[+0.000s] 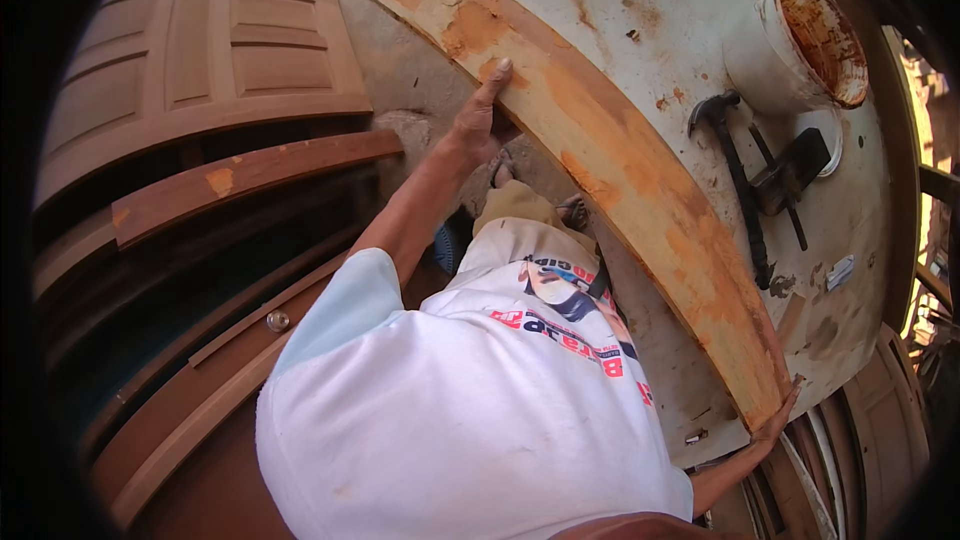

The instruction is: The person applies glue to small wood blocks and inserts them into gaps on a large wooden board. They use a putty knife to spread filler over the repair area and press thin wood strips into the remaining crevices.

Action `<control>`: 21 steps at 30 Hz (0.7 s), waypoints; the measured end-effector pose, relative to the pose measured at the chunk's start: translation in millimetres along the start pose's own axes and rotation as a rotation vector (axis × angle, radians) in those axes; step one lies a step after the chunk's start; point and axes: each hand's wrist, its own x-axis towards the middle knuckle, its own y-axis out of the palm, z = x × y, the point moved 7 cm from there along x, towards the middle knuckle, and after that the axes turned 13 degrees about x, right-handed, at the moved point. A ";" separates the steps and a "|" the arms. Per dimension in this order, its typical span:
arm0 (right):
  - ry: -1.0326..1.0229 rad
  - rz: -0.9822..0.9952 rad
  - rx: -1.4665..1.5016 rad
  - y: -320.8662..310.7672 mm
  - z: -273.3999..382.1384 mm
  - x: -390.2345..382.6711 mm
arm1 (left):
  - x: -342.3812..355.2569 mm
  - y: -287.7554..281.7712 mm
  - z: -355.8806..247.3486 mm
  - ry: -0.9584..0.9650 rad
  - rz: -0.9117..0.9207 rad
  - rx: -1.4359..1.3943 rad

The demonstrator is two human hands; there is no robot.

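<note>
White shirt (450, 410) this side of plank (625, 175); left grip (481, 120) clasps its near edge, right grip (774, 425) its end; hammer (738, 180) beyond.

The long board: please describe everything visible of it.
The board looks wooden: long, flat, pale brown, with orange-brown patches on its upper face. It runs diagonally across the view, overlapping the table; the lens may exaggerate its bend. The left hand grips its near edge, thumb on top; the right hand holds its right end.
</note>
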 end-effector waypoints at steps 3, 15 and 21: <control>-0.079 -0.057 0.022 5.7 -30.6 2.9 | -7.9 -16.6 -29.2 0.067 -0.008 0.019; -0.294 -0.179 -0.286 -7.3 97.0 -43.5 | -77.3 -57.3 -1.8 0.162 -0.053 -0.170; -0.412 -0.142 -0.473 83.9 234.4 -103.2 | -75.8 -132.9 25.1 0.256 -0.109 -0.470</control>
